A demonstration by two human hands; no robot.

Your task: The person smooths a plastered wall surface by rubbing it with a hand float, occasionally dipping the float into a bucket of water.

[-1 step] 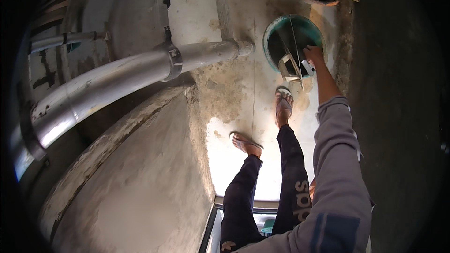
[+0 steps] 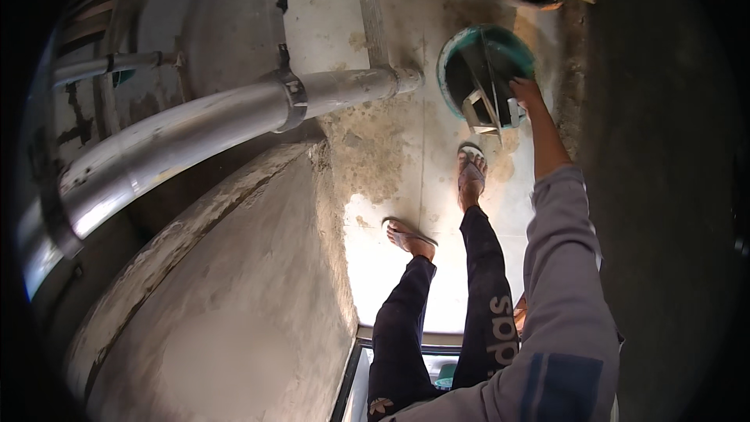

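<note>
The bare right hand point(image 2: 525, 92) was at the round, dark-green bucket's point(image 2: 513, 48) four-o'clock side; its grip couldn't be told.

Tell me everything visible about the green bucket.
The green bucket is round, open-topped and plastic-looking; its inside is mostly dark, its contents unclear. It stands upright on the stained floor, beyond the right foot. A pale tool juts from it over the near rim. The right hand is at its right side; contact is unclear.
</note>
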